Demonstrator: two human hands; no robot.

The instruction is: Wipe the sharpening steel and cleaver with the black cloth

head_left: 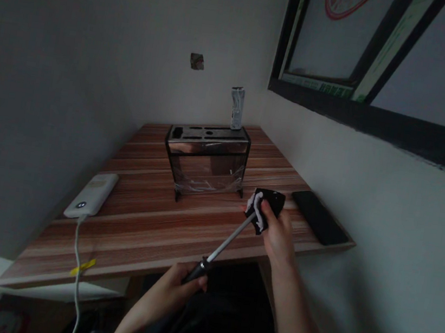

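Note:
My left hand is closed around the black handle of a sharpening steel at the table's front edge. Its grey rod slants up and away to the right. In my right hand is a bunched black and white cloth, pressed around the far end of the rod, so the tip is hidden. Beyond the hands stands a knife block with a slotted metal top, dark frame and clear, shiny sides. No knife handles show in its slots. A grey, narrow upright object rises at its back right corner; I cannot tell what it is.
A white power bank with a cable lies on the left of the wooden table. At the right edge rests a black phone. Yellow tape sticks near the front edge. Walls border the table behind and on the right.

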